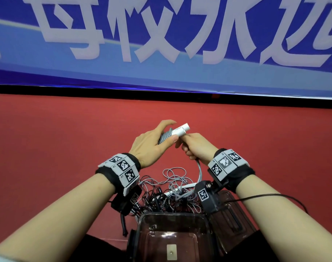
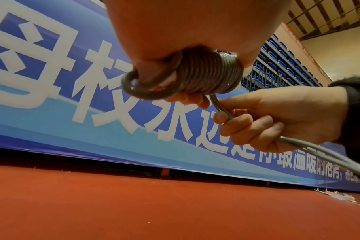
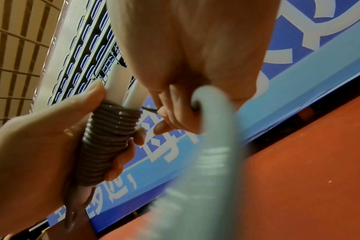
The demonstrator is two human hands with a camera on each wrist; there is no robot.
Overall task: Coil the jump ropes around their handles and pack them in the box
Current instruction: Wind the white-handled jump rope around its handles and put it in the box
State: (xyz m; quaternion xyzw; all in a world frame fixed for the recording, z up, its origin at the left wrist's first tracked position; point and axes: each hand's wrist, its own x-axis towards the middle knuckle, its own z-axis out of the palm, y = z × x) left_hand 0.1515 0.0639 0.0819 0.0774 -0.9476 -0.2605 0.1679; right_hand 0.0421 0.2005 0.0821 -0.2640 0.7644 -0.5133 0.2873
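Observation:
My left hand point(image 1: 157, 140) grips a pair of white handles point(image 1: 181, 130) held side by side, with grey rope coiled point(image 2: 208, 73) tightly round their lower part. The white handles point(image 3: 123, 87) stick out past the grey coil point(image 3: 109, 139) in the right wrist view. Just right of them my right hand point(image 1: 195, 150) is fisted round the loose grey rope point(image 1: 200, 171), which hangs down to a tangle of grey and black ropes point(image 1: 171, 193) on the red floor. In the left wrist view the rope point(image 2: 222, 108) runs from the coil into my right hand point(image 2: 267, 120).
A clear dark plastic box point(image 1: 172, 237) stands open near my body, with its lid point(image 1: 231, 218) lying to its right. A blue banner point(image 1: 161, 44) with white characters runs along the far edge of the red floor point(image 1: 66, 129).

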